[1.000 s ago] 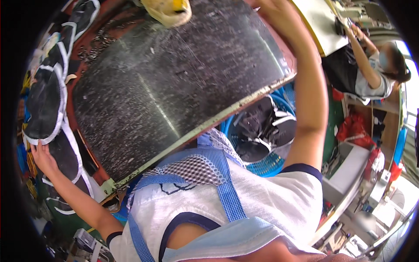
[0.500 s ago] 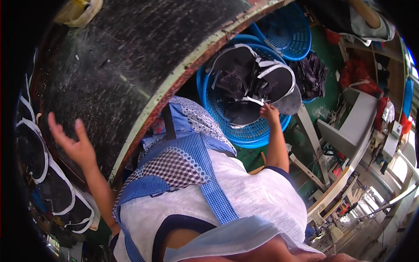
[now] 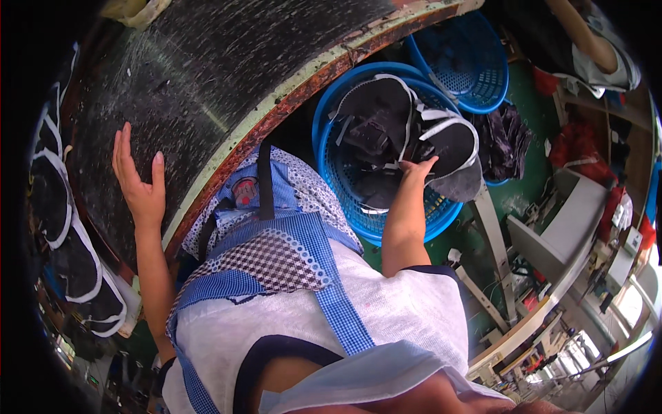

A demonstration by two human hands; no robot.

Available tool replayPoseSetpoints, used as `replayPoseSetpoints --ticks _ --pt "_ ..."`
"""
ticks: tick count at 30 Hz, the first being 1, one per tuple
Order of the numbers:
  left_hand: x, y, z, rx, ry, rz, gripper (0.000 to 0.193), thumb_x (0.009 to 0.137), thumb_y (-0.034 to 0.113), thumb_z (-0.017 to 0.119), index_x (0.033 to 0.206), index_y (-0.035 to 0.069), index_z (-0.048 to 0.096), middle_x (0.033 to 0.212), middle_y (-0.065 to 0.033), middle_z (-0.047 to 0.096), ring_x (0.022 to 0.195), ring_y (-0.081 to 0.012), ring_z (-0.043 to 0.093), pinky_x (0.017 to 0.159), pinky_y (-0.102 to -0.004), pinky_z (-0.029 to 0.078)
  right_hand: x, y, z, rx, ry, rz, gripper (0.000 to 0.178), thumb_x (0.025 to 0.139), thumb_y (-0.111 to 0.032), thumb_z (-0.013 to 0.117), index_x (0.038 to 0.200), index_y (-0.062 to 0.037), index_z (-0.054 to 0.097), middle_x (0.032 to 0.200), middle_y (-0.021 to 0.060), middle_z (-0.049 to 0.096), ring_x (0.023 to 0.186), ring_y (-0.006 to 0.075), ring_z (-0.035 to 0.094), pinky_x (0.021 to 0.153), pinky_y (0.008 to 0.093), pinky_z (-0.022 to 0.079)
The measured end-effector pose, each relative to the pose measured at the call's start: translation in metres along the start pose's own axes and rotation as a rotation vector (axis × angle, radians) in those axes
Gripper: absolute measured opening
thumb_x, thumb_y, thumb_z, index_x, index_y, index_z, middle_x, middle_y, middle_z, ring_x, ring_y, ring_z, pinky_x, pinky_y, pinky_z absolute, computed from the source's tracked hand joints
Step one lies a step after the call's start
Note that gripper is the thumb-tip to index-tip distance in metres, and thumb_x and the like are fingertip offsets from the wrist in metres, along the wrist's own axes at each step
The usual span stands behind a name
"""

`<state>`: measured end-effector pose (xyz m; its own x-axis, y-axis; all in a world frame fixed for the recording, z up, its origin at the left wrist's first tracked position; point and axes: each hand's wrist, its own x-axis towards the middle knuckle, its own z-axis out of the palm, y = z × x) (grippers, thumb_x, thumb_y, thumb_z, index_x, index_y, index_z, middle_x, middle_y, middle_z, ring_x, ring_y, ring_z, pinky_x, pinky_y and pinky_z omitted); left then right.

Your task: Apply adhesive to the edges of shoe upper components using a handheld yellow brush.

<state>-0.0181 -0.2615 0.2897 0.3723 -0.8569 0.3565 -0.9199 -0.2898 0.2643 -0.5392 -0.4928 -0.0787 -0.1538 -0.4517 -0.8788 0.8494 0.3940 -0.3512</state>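
My left hand (image 3: 141,181) is raised above the dark, scuffed tabletop (image 3: 227,62), fingers up, thumb apart, holding nothing. My right hand (image 3: 415,172) reaches into a blue plastic basket (image 3: 338,181). Two of its digits show spread apart against dark cut pieces with white edging; the other fingers are hidden. Just above the hand lies a rounded dark piece (image 3: 452,146) with a white border, and left of that a larger dark piece (image 3: 378,103). A plain grey-black flap (image 3: 460,183) hangs over the basket's right side.
Another blue basket (image 3: 472,69) stands behind, beside a bundle of dark folded pieces (image 3: 505,138). White-edged dark pieces (image 3: 86,265) hang at far left. A grey metal machine part (image 3: 555,217) stands right. Another person's arm (image 3: 586,38) shows at upper right.
My right hand has moved slightly left and further in over the pieces, its fingers now spread. My left hand has shifted right and up, fingers pointing more upward. The view has shifted slightly.
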Motion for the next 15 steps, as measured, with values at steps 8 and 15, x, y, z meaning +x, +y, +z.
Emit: replayPoseSetpoints --ticks 8,15 --pt "-0.011 -0.004 0.000 0.035 0.015 -0.016 0.056 0.090 0.014 0.060 0.142 0.005 0.039 0.144 -0.0122 0.043 0.137 -0.0321 0.034 0.112 -0.0434 0.026 -0.037 -0.017 0.034 -0.236 0.220 0.048 0.075 0.081 -0.076 0.043 0.128 -0.0185 0.054 0.133 0.0037 0.055 0.122 0.0282 0.048 0.102 0.0500 0.028" --pt "0.013 0.000 0.014 -0.036 0.003 0.007 0.053 0.091 0.014 0.059 0.141 0.007 0.042 0.143 -0.0110 0.045 0.136 -0.0311 0.035 0.111 -0.0425 0.029 0.057 -0.069 -0.009 0.254 0.084 -0.107 0.051 0.088 -0.057 0.053 0.110 -0.0132 0.066 0.110 0.0054 0.068 0.104 0.0272 0.064 0.091 0.0443 0.051"
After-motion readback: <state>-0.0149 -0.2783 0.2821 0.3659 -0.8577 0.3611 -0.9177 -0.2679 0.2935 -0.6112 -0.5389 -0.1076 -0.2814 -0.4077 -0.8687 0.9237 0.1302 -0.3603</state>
